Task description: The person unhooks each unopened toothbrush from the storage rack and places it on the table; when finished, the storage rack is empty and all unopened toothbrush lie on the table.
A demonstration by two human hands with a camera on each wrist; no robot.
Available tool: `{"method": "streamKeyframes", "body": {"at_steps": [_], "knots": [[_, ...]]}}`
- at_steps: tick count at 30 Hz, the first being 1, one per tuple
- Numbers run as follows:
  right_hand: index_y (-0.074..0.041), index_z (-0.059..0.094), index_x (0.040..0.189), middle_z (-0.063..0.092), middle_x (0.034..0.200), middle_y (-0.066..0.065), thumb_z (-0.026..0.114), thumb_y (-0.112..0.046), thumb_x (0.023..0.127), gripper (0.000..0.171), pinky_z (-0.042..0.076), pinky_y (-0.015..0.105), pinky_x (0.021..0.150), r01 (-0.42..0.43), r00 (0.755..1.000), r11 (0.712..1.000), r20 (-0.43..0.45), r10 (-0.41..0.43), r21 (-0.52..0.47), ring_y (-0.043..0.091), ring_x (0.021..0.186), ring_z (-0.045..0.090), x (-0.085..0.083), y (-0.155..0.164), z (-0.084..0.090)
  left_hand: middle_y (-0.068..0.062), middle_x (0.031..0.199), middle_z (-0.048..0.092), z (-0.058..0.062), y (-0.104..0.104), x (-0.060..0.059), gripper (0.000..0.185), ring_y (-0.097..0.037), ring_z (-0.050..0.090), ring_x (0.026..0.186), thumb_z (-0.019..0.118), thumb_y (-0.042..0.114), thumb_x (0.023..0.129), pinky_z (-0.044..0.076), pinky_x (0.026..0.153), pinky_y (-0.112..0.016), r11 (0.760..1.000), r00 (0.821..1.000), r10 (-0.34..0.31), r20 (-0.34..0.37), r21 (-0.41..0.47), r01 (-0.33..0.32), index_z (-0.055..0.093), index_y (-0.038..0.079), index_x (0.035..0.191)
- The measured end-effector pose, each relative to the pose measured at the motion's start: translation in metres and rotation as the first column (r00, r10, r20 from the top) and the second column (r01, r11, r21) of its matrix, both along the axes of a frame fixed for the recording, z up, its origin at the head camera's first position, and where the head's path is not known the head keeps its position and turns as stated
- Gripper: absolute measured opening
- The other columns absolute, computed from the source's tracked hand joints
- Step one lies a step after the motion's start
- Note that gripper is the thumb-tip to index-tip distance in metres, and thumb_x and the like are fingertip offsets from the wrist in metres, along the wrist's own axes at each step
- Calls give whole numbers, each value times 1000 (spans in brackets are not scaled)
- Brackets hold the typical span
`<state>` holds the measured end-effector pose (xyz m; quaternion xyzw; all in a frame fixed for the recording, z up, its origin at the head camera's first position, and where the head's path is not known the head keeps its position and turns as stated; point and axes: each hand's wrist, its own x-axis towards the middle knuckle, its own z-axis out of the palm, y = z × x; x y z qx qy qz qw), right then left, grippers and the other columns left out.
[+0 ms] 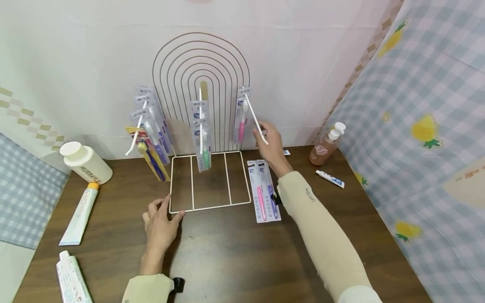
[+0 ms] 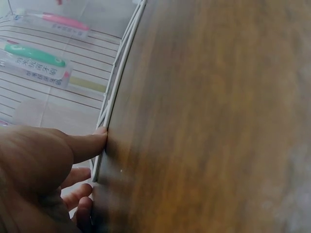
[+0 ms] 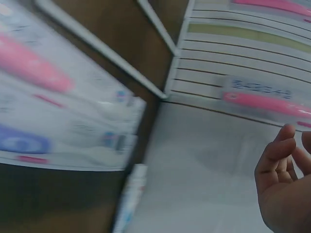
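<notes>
My left hand (image 1: 161,229) holds the front left corner of a white wire rack (image 1: 212,207), its thumb against the front wire and its fingers along the side. My right hand (image 1: 272,145) is at the outer end of the right-hand white hook (image 1: 255,115); its fingers are loosely bent, with nothing visible between them. On that hook hangs a packaged pink toothbrush (image 1: 241,122), farther back than the hand. The middle hook carries packaged toothbrushes, a green one (image 1: 206,153) in front. The left hook holds several packs, the foremost a yellow-backed toothbrush pack (image 1: 151,158).
Two packaged toothbrushes, pink (image 1: 260,198) and purple (image 1: 272,198), lie right of the rack base. A pump bottle (image 1: 323,145) and a small toothpaste tube (image 1: 330,179) are farther right. At left are a white bottle (image 1: 89,162) and two larger tubes (image 1: 81,216).
</notes>
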<state>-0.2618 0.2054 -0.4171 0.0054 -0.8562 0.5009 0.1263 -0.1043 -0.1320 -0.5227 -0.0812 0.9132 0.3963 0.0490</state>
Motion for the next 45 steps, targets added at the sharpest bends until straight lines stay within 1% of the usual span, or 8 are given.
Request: {"method": "streamKeyframes", "body": {"at_steps": [5,14,17,21,28,34,41,45], "knots": [[6,68,148,69,132,28,63,-10,116,36,50,14,68,-62,995,998,-82,64,24,16,77,66,-12,-12,21,-28,172,32,-2,1,1,77,-53,28,141,72,27,114,31,115,-67,1000,1000,7,10,11,-7,36,4,178],[12,73,118,69,108,21,66,-10,113,24,47,16,67,-50,996,999,-72,49,-18,26,79,68,-18,-24,33,-27,172,32,0,1,0,75,-53,28,143,71,27,114,33,116,-67,1000,1000,19,12,11,-19,37,6,178],[11,74,114,70,101,18,67,-10,113,22,47,16,65,-43,996,999,-84,41,-20,22,76,68,-16,-24,35,-27,172,32,-1,1,0,75,-53,28,142,72,27,114,33,115,-67,1000,1000,18,10,8,-18,37,5,178],[10,75,115,72,97,16,69,-9,113,20,48,16,59,-35,996,995,-80,28,-91,10,65,64,-14,-21,36,-27,172,33,-1,2,1,76,-52,28,141,72,26,114,32,114,-67,1000,1000,15,7,9,-15,37,5,177],[9,77,122,76,109,21,69,-7,113,20,47,18,51,-1,995,975,-97,-21,-223,11,54,62,-11,-9,38,-28,172,32,0,2,0,77,-53,27,141,72,27,114,30,115,-67,1000,1000,9,6,13,-9,36,5,178],[8,75,122,67,100,4,66,-10,113,23,50,18,58,12,998,962,-56,-28,-272,8,65,61,-3,9,31,-29,170,35,-2,2,1,77,-52,29,138,74,25,111,31,111,-65,1000,1000,18,-22,12,-18,40,3,176],[11,76,125,62,96,4,66,-11,114,26,48,18,57,38,999,963,4,-38,-266,10,63,55,11,29,10,-29,171,34,-2,2,0,77,-52,29,138,74,26,112,30,111,-65,1000,1000,9,-5,3,-9,38,3,177],[10,78,124,62,92,1,68,-15,114,29,46,17,60,92,995,968,51,-82,-233,14,69,56,21,40,-7,-28,173,32,-1,1,0,77,-52,27,140,71,28,114,30,113,-66,1000,1000,3,19,0,-3,35,5,178]]}}
